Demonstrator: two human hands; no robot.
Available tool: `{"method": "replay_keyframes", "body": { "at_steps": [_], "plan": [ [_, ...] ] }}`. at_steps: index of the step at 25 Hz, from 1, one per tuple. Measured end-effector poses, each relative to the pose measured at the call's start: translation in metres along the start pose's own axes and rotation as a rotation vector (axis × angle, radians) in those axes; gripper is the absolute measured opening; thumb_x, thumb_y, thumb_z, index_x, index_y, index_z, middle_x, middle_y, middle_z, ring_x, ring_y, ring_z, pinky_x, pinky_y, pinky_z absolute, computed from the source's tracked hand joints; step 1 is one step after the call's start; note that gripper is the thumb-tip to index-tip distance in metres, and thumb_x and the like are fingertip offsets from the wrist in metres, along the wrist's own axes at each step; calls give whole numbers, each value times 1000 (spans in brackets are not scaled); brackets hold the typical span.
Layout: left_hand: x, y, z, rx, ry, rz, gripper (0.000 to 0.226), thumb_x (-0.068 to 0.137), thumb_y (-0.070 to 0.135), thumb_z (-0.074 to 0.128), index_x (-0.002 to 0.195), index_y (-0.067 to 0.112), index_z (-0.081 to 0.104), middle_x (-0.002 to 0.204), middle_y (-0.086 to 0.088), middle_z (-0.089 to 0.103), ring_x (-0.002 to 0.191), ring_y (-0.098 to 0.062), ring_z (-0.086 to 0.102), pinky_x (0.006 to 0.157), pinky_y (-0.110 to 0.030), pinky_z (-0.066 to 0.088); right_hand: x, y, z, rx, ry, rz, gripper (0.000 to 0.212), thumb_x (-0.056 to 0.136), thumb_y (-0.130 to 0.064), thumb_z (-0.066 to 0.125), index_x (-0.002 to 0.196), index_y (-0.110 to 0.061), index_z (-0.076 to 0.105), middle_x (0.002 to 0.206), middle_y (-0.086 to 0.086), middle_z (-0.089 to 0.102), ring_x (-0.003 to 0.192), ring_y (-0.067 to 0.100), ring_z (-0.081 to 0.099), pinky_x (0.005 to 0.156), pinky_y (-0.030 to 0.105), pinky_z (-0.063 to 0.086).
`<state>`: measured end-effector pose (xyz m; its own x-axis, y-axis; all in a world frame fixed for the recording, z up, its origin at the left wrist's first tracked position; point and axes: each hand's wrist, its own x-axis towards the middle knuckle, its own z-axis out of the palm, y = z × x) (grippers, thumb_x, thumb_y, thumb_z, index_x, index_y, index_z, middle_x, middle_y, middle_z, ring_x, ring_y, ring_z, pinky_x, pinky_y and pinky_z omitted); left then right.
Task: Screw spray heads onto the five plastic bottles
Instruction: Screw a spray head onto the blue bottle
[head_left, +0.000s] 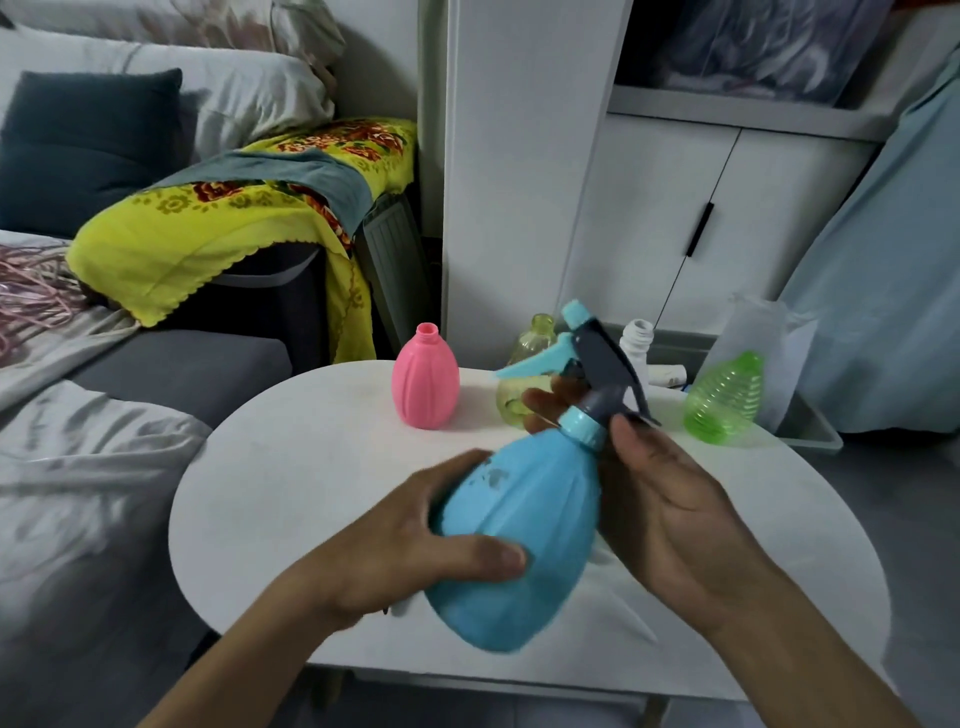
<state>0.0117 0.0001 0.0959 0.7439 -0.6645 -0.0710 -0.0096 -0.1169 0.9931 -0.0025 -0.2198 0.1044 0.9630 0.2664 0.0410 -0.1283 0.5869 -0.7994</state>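
I hold a blue plastic bottle (524, 530) tilted above the white oval table (291, 499). My left hand (415, 540) grips its belly from the left. A grey and blue spray head (597, 358) sits on the bottle's neck, and my right hand (660, 499) wraps round the neck at the blue collar (584, 423). At the table's far side stand a pink bottle (426, 382), a yellow see-through bottle (524, 348), a white bottle (636, 343) and a green ribbed bottle (724, 397), all with bare necks.
A grey sofa with bedding and a yellow floral cloth (208, 228) lies to the left. White cupboards (675, 218) stand behind the table. A clear bag (763, 338) rises from a grey bin (810, 431) at the table's far right.
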Motion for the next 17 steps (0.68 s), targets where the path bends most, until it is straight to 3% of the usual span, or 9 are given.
{"method": "replay_keyframes", "body": {
  "at_steps": [3, 8, 10, 12, 14, 17],
  "plan": [
    [2, -5, 11, -58, -56, -47, 56, 66, 45, 76, 120, 39, 63, 115, 1, 71, 105, -21, 69, 80, -30, 56, 1, 2, 1, -29, 8, -69, 46, 76, -33, 81, 114, -8, 73, 119, 17, 71, 115, 28, 65, 94, 35, 51],
    [6, -13, 26, 114, 278, 138, 78, 58, 49, 88, 128, 41, 55, 118, 10, 67, 104, -13, 68, 77, -30, 59, 2, 5, 3, -188, 263, -181, 31, 69, -37, 79, 93, -17, 80, 98, 7, 78, 95, 19, 72, 78, 27, 56],
    [7, -15, 27, 190, 213, 90, 89, 52, 47, 93, 131, 45, 50, 123, 13, 65, 109, -11, 65, 84, -36, 59, 2, 6, 2, -149, 180, -151, 31, 71, -34, 83, 93, -14, 78, 96, 10, 76, 99, 25, 70, 81, 32, 55],
    [7, -14, 24, 187, 81, 27, 85, 55, 38, 92, 129, 43, 52, 122, 9, 66, 111, -15, 64, 88, -43, 58, 0, 1, 4, -130, -4, -62, 26, 75, -27, 81, 92, -8, 73, 90, 13, 72, 102, 31, 67, 86, 36, 53],
    [7, -11, 22, 212, -54, -37, 82, 56, 37, 91, 129, 44, 53, 124, 9, 64, 117, -17, 61, 93, -44, 55, -2, -4, 7, -182, -90, 26, 22, 75, -25, 80, 75, -7, 68, 80, 14, 70, 96, 32, 67, 85, 35, 53],
    [8, -10, 27, 340, 41, -10, 83, 54, 40, 88, 128, 45, 50, 121, 11, 65, 116, -14, 60, 94, -39, 53, 1, -6, 14, -265, 51, 50, 39, 76, -26, 77, 51, -13, 50, 61, 12, 63, 82, 29, 69, 77, 31, 55]
  ]
}}
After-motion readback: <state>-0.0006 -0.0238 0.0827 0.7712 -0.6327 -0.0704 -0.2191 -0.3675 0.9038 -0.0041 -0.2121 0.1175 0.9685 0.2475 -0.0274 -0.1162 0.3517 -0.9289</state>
